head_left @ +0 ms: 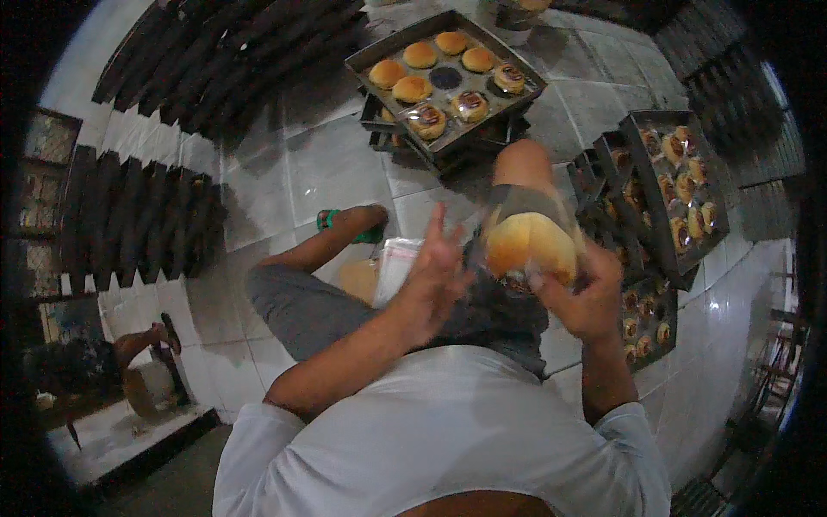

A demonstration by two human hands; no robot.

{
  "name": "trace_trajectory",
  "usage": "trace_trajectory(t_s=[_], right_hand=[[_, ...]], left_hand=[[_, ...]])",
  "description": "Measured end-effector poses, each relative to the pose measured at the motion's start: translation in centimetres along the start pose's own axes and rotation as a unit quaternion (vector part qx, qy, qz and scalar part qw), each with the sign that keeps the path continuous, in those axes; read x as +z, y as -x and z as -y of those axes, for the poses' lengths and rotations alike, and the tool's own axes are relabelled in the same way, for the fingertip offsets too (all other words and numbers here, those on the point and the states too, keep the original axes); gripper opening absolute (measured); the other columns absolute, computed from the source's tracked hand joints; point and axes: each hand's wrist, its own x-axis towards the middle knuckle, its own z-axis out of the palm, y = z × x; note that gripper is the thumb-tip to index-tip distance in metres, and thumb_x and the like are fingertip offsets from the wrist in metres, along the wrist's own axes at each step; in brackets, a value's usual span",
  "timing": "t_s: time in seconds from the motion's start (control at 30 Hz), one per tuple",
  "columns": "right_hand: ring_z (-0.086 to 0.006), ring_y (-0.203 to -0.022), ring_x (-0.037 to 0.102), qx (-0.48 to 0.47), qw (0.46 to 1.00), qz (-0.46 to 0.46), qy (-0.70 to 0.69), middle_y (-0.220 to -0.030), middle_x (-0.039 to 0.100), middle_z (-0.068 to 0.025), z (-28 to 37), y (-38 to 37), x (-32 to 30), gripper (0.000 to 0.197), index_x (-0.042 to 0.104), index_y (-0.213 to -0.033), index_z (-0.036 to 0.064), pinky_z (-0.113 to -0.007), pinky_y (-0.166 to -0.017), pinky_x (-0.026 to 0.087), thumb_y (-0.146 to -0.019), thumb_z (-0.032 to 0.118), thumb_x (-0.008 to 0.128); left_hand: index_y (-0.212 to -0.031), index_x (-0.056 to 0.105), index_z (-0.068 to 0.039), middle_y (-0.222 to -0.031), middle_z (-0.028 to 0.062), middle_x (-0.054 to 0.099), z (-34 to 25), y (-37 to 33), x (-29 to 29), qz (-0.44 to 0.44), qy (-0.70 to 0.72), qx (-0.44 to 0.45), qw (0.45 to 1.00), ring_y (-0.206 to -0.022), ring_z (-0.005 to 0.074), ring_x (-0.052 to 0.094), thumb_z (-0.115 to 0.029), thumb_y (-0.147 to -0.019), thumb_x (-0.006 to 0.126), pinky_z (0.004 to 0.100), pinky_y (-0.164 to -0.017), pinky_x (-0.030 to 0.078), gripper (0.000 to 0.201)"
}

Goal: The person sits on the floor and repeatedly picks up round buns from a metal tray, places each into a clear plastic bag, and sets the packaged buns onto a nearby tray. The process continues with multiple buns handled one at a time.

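Note:
My right hand grips a golden bun in a clear plastic bag, its thumb on the near side. The bag's loose part stands up beyond the bun, over my knee. My left hand is raised to the left of the bun, apart from it, slightly blurred, with fingers spread and nothing visible in them. Beside that hand, a stack of clear plastic bags lies by my bent leg. Ahead, a dark metal tray carries several golden buns, some of them bagged with dark labels showing, and one empty round hollow.
More trays lie under the front one. To the right, stacked trays hold bagged buns, and a lower tray holds more. Dark empty-looking trays stand in rows along the left. Light tiles cover the floor; a low ledge is at lower left.

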Motion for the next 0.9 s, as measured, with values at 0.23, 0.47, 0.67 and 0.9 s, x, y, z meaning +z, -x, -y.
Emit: trace_trajectory(t_s=[0.23,0.47,0.67,0.9], right_hand=[[-0.0120,-0.084,0.067,0.151,0.984,-0.095,-0.012,-0.093,0.075,-0.0053,-9.5,-1.0,-1.0,0.035,0.077,-0.108,-0.0030,-0.029,-0.080,0.054,-0.094,0.028,0.080],[-0.0076,-0.069,0.058,0.248,0.912,-0.107,-0.309,-0.078,0.068,-0.0022,-9.9,-2.6,-0.9,0.025,0.078,-0.094,0.0010,-0.024,-0.063,0.043,-0.088,0.025,0.083],[-0.0086,-0.064,0.053,0.282,0.825,-0.205,-0.445,-0.073,0.063,0.0013,-9.9,-4.2,0.2,0.021,0.069,-0.075,0.0088,-0.026,-0.061,0.038,-0.081,0.018,0.087],[-0.0090,-0.066,0.052,0.298,0.869,-0.170,-0.356,-0.076,0.062,0.0019,-7.4,3.1,-0.3,0.016,0.066,-0.081,0.0086,-0.025,-0.063,0.040,-0.083,0.009,0.082]], left_hand=[[-0.118,0.074,0.003,-0.095,0.0031,0.072,1.1,-7.8,-3.5,-0.165,-0.353,0.092,0.916,-0.080,0.0091,0.061,-0.025,-0.098,0.078,0.0245,-0.070,0.048,0.035],[-0.099,0.074,0.001,-0.086,0.0029,0.071,-0.4,-7.8,-2.0,-0.179,-0.339,0.075,0.920,-0.071,0.0088,0.059,-0.019,-0.095,0.080,0.0243,-0.066,0.048,0.021],[-0.103,0.071,-0.003,-0.102,0.0052,0.073,-4.5,-8.8,-2.3,-0.165,-0.308,0.072,0.934,-0.098,0.0155,0.068,-0.019,-0.094,0.081,0.0356,-0.093,0.056,0.020],[-0.089,0.073,-0.003,-0.086,-0.0009,0.067,-1.7,-3.4,-1.2,-0.168,-0.397,0.110,0.896,-0.082,0.0106,0.061,-0.014,-0.093,0.079,0.0274,-0.078,0.048,0.013]])
